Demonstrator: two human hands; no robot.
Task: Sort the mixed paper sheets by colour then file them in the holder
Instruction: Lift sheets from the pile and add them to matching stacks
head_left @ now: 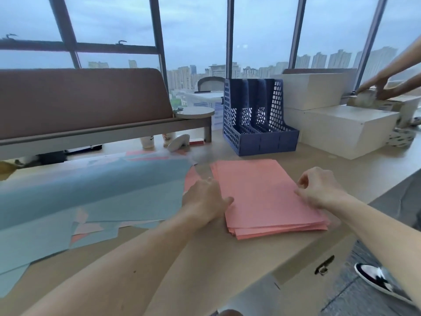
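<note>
Head cam has the pink stack (pixel 266 197) lying flat on the table (pixel 227 265), right in front of the person. The blue holder (pixel 259 119) stands just behind it, and its slots look empty from this angle. The leftover mixed pile (pixel 91 192), mostly blue sheets with bits of pink poking out, sprawls off to the left, with its nearest corner just beside the left hand.

Handling-wise, my guess is that it's plain thin paper. That makes it light even as a stack but totally floppy, and the sheets slide over each other easily. You can see the near corner is fanned out a bit. I'd take it by the two long edges, one hand per side, and tap it square. Then I'd keep it pinched firmly on the way to the holder so it doesn't bow or shed sheets. Grabbing one corner would probably just bend it.

The left hand (pixel 205 201) sits at the stack's left edge, thumb laid across the top sheet and fingers curled down over the edge. The right hand (pixel 319 190) is at the right edge, fingers curled in and thumb tip touching the paper. So both hands are closed onto the stack from either side, with the sheet's full width between them. I can't tell if any fingers have got underneath.
</note>
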